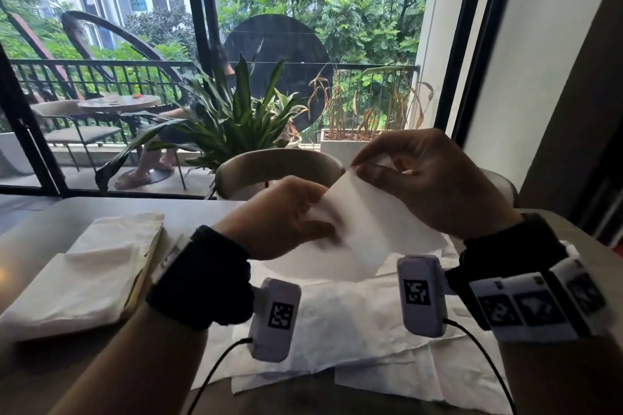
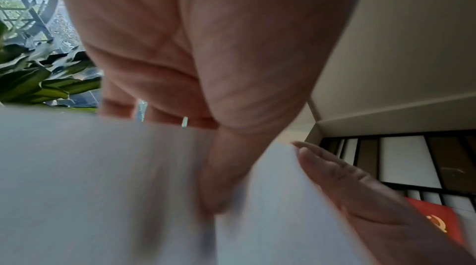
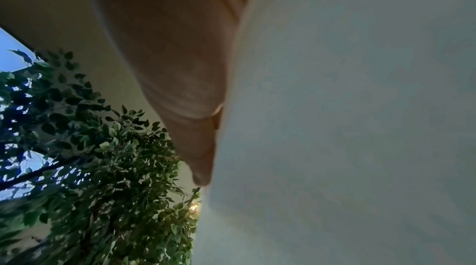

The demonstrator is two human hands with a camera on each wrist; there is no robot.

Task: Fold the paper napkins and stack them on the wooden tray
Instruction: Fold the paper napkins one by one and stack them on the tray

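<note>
Both hands hold one white paper napkin (image 1: pixel 367 222) up in the air above the table. My left hand (image 1: pixel 286 216) grips its left edge, thumb in front of the sheet. My right hand (image 1: pixel 418 175) pinches its upper right corner. The napkin (image 2: pixel 90 178) fills the lower part of the left wrist view, with the thumb (image 2: pixel 221 167) pressed on it. In the right wrist view the napkin (image 3: pixel 347 127) covers the right side beside a finger (image 3: pixel 185 90). Folded napkins (image 1: pixel 87 273) are stacked on the wooden tray (image 1: pixel 146 266) at the left.
Several flat unfolded napkins (image 1: pixel 354 340) lie spread on the table (image 1: pixel 40 236) beneath my wrists. An empty chair (image 1: pixel 276 165) stands at the far side, with a potted plant (image 1: pixel 232 111) and the window behind it. Wrist camera cables (image 1: pixel 215 367) hang down toward me.
</note>
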